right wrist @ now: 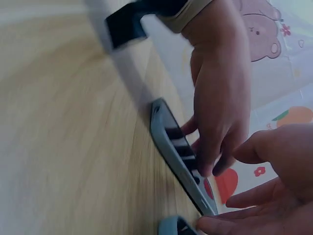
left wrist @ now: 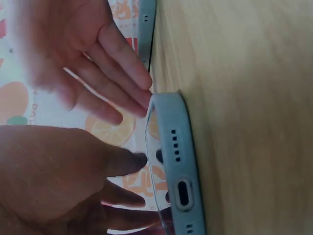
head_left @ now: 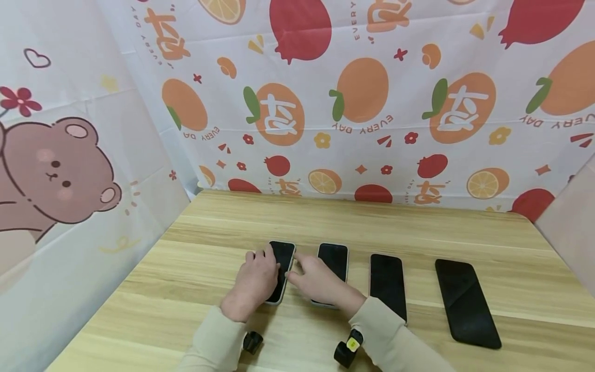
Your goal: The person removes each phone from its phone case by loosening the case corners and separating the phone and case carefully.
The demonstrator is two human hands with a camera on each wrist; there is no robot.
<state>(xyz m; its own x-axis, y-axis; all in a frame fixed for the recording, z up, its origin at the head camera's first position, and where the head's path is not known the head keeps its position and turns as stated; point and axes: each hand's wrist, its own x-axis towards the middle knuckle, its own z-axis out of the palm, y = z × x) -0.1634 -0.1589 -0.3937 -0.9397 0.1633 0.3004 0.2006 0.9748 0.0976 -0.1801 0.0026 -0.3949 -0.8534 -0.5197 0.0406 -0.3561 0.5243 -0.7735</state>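
The leftmost smartphone (head_left: 282, 258) lies screen up on the wooden table, in a pale blue-grey case. My left hand (head_left: 257, 276) is over its left side, fingertips at the dark screen; contact is hard to judge. In the right wrist view those fingers point down loosely above the glass and mirror in it. My right hand (head_left: 316, 279) reaches in from the right, its straightened fingers (right wrist: 249, 218) at the phone's long edge. Under the right forearm, a second cased smartphone (head_left: 335, 258) is partly covered. The left wrist view shows the first phone's charging port end (left wrist: 178, 161) up close.
Further right lie a third smartphone (head_left: 387, 284), partly behind the right sleeve, and a larger dark phone (head_left: 467, 302), set at a slant. Black wrist cameras (head_left: 349, 349) hang below the cuffs. A fruit-printed cloth (head_left: 321, 170) stands behind the table's far edge.
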